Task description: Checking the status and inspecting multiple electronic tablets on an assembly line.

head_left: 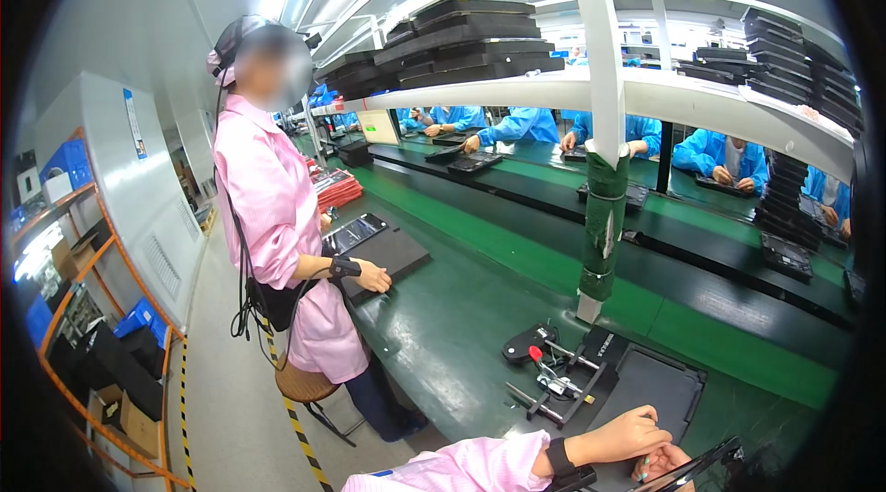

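My left hand (620,437) reaches in from the lower edge in a pink sleeve with a black wrist strap. Its fingers are curled together; whatever they pinch, if anything, is hidden. Just beneath it is my right hand (659,464), fingers bent against the edge of a thin, glossy black panel (709,466), which is tilted and partly out of the picture. Beyond both hands lies a black tray-shaped fixture (651,386) with a raised rim. Attached at its left is a metal clamp jig (556,377) with rods and a red-tipped lever.
A person in pink (277,215) stands at the left, one hand on a black slab (392,261) on the green bench (443,363). A green-wrapped post (604,224) rises beyond the jig. Across the conveyor (526,224), several people in blue work. Black trays (471,40) fill the shelf.
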Tool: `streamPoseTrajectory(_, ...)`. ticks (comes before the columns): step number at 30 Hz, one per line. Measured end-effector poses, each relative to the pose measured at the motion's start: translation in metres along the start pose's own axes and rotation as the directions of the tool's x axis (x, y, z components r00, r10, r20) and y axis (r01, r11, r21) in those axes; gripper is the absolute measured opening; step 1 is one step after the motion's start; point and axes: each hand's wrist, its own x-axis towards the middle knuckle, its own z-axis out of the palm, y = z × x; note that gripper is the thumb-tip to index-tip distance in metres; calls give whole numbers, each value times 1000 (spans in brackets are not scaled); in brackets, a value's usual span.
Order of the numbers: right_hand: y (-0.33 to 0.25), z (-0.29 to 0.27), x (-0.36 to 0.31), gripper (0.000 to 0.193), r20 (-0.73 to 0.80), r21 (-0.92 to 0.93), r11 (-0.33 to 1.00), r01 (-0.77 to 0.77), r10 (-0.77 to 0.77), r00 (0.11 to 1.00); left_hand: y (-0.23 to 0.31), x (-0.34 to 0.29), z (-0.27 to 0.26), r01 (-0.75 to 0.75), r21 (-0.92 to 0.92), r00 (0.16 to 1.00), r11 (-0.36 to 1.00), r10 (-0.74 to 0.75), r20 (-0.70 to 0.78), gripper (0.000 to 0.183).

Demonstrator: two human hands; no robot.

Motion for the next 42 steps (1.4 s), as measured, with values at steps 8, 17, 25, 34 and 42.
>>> streamPoseTrajectory(8,7,-9,-6,39,-48,17,1000,4,-4,999,-2,-3,2,218,-25,968,976,-213,131,11)
streamPoseTrajectory(17,9,-4,-2,38,-187,-18,994,110,-111,976,-3,-4,1,474,-181,861,862,-411,301,12)
streamPoseTrajectory(25,0,13,4,21,-293,-393,860,326,-453,842,8,3,-2,289,-247,956,925,-264,128,12)
streamPoseTrajectory(34,-5,25,-3,19,-310,-457,861,223,-389,867,4,1,-3,195,-199,967,961,-154,202,17)
streamPoseTrajectory(42,-12,23,6,32,-255,-518,848,109,-274,927,5,1,1,215,-125,972,969,-200,120,12)
